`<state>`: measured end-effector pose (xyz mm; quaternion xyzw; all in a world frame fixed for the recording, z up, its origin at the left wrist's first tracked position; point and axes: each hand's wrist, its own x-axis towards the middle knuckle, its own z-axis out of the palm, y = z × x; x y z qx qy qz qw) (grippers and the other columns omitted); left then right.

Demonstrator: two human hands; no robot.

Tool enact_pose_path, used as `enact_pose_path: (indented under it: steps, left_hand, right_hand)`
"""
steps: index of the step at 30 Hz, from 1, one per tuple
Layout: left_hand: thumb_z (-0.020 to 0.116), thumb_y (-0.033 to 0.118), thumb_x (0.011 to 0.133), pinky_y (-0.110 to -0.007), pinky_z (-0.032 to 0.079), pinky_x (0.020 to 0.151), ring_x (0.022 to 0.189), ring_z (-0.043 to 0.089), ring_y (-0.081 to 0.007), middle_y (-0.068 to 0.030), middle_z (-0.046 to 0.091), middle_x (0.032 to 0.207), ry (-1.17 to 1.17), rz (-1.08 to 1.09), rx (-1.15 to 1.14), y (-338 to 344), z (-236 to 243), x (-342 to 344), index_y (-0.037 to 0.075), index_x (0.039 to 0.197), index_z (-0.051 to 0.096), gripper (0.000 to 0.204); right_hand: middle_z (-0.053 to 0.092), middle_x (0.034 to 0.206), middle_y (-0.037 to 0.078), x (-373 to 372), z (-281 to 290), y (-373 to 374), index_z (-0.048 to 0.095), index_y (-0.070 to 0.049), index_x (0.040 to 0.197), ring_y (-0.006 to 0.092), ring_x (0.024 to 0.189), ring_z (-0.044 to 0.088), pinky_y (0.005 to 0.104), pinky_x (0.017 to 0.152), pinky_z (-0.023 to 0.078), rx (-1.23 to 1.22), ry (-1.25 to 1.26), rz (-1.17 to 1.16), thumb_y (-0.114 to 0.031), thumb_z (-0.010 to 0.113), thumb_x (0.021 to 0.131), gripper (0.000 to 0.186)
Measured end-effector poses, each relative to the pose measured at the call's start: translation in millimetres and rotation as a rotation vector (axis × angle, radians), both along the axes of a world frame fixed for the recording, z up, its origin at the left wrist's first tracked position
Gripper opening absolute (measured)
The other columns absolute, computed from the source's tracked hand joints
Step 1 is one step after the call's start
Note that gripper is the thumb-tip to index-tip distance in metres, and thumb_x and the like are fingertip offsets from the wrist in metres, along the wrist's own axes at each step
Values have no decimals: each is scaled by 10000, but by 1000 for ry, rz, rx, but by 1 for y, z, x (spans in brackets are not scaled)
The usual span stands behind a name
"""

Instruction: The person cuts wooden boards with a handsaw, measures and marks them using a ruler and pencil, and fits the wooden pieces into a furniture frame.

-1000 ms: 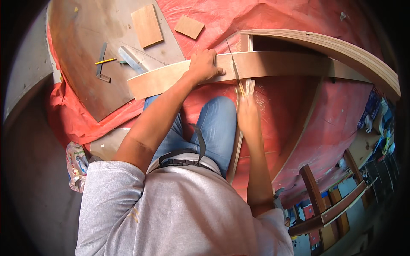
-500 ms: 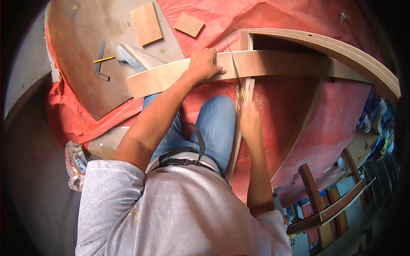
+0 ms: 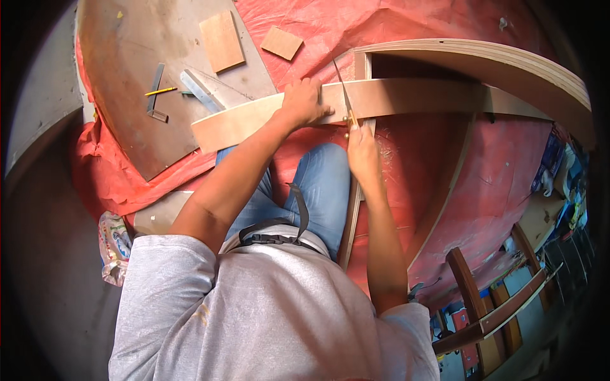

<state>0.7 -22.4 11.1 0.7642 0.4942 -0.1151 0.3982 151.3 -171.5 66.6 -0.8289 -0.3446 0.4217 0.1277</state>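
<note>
A long, thin strip of pale plywood [image 3: 419,96] lies across in front of me, bowed in a gentle curve. My left hand [image 3: 304,103] grips it near its left part, fingers over the far edge and thumb toward the right. In my right hand [image 3: 365,155] is a handsaw [image 3: 343,87] with a wooden handle and brass-coloured fasteners, held just in front of the strip. The narrow blade crosses the strip right of my left hand, its tip beyond the far edge. Below the strip, close to the saw, runs a wooden batten [image 3: 349,232] partly covered by my right hand.
A thick curved plywood frame [image 3: 483,51] rises at the far right. On the brown board [image 3: 136,95] lie a try square [image 3: 155,89], a yellow pencil [image 3: 160,91] and a metal straightedge [image 3: 200,89]. Two wood offcuts [image 3: 282,42] lie behind. Red sheeting [image 3: 406,25] spreads underneath.
My right hand has pushed the saw forward, away from me, so its handle now sits close to the strip. My left hand stays on the strip; the whole view has shifted slightly.
</note>
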Motion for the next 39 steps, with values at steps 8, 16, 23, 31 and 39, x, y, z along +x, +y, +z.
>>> enact_pose_path:
  steps: [8, 16, 23, 31, 39]
  left_hand:
    - [941, 570, 584, -490, 433, 1031, 1219, 565, -348, -149, 631, 1233, -2, -48, 94, -21, -11, -2, 57, 1260, 574, 924]
    - [953, 556, 575, -483, 423, 1041, 1233, 552, -345, -147, 628, 1245, -4, -39, 91, -17, -9, 0, 62, 1257, 581, 920]
    - [961, 494, 586, -494, 433, 1020, 1194, 558, -385, -165, 635, 1210, -53, -5, 87, -17, -13, -1, 36, 1238, 592, 878]
    - [961, 533, 569, -478, 432, 1015, 1206, 563, -340, -135, 627, 1213, -6, -30, 21, -14, -8, 1, 63, 1230, 585, 894]
    - [962, 527, 571, -476, 437, 1007, 1201, 567, -341, -137, 634, 1213, -8, 3, 75, -19, -14, 0, 64, 1223, 588, 883]
  right_hand:
    - [673, 973, 356, 6, 62, -18, 580, 25, 1012, 567, 933, 635, 630, 789, 489, -34, 0, 95, -334, 461, 1082, 385]
    - [660, 989, 368, 2, 38, 10, 595, 35, 1044, 568, 916, 622, 611, 785, 480, -24, 14, 95, -349, 430, 1082, 419]
    - [660, 1033, 330, 23, 62, -41, 595, 51, 1030, 553, 875, 619, 601, 742, 477, 101, -154, 472, -323, 453, 1081, 403]
    - [643, 987, 380, 4, -4, 14, 586, 33, 1061, 573, 894, 629, 637, 763, 473, 9, 22, 111, -323, 460, 1086, 378]
    - [639, 835, 301, 17, 110, -52, 585, 25, 1005, 514, 776, 617, 561, 695, 464, -239, -57, 182, -304, 450, 1089, 366]
